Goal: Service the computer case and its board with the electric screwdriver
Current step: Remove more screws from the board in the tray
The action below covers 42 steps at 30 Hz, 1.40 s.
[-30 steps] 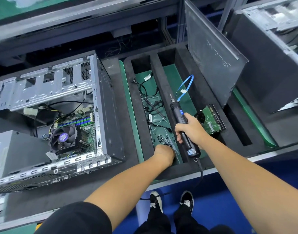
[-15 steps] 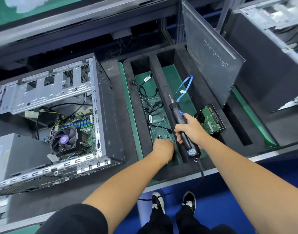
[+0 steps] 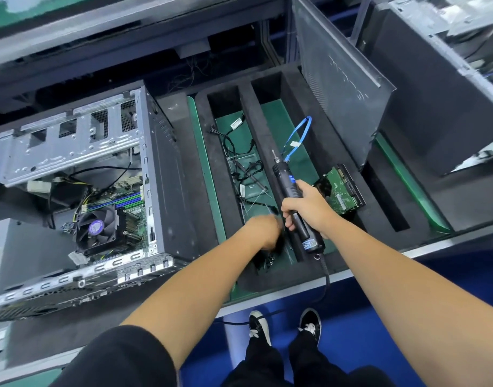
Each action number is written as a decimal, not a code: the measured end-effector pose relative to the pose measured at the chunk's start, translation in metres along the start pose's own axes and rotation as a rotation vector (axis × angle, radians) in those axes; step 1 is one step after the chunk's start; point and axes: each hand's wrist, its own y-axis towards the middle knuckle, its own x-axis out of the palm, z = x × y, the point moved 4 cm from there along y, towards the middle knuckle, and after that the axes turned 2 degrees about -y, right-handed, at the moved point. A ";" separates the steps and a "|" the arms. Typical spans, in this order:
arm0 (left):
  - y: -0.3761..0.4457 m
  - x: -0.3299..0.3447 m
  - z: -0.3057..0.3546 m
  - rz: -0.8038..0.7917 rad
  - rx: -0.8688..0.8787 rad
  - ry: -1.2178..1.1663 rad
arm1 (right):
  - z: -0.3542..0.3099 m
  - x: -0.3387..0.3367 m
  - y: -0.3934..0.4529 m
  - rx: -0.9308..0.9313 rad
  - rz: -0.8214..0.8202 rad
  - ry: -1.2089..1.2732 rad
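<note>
Black foam forms the parts tray [image 3: 267,280], cut into long slots lined with green, and it sits just right of the open computer case [image 3: 80,191], which lies with its side off and its board [image 3: 128,210] and cooler fan [image 3: 96,227] exposed. That placement looks deliberate: whatever comes out of the case can go straight into a slot within arm's reach.

The right hand [image 3: 306,210] is wrapped round the barrel of the electric screwdriver [image 3: 294,202], fingers closed on it, with the bit pointing far and slightly left, up off the tray. Its cord trails off the near edge towards the floor. Held like this the tool is parked, I judge, ready but not engaged on any screw.

The left hand [image 3: 263,229] is down in the near end of the left slot, beside a small heap of dark screws [image 3: 269,261]. It is blurred and its fingers are hidden, so whether it pinches anything I cannot tell. It seems to be dealing with the screws, either dropping some or picking one.

Farther along that slot lie loose black cables [image 3: 239,160]. In the next slot right are a blue cable [image 3: 301,135] and a hard drive [image 3: 341,191], circuit side up. A grey side panel [image 3: 337,79] leans upright at the tray's far right, kept out of the working space.
</note>
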 end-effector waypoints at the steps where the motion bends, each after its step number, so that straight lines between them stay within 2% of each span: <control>1: -0.004 0.006 0.004 -0.049 0.074 -0.007 | 0.000 0.000 0.000 0.001 -0.006 -0.002; 3: -0.010 0.015 0.008 -0.090 0.163 0.045 | -0.001 0.000 -0.001 0.010 -0.006 -0.004; 10: -0.011 0.026 0.021 0.011 0.297 0.270 | 0.001 0.001 -0.001 0.010 0.011 -0.002; 14: -0.009 0.032 0.024 0.064 0.263 0.266 | 0.001 0.002 -0.002 -0.009 0.025 -0.011; 32: -0.016 0.029 0.019 0.035 0.054 0.056 | 0.003 0.001 0.003 -0.008 0.019 -0.013; 42: -0.011 0.027 0.020 0.107 0.002 0.029 | 0.005 0.001 0.003 -0.018 0.008 -0.010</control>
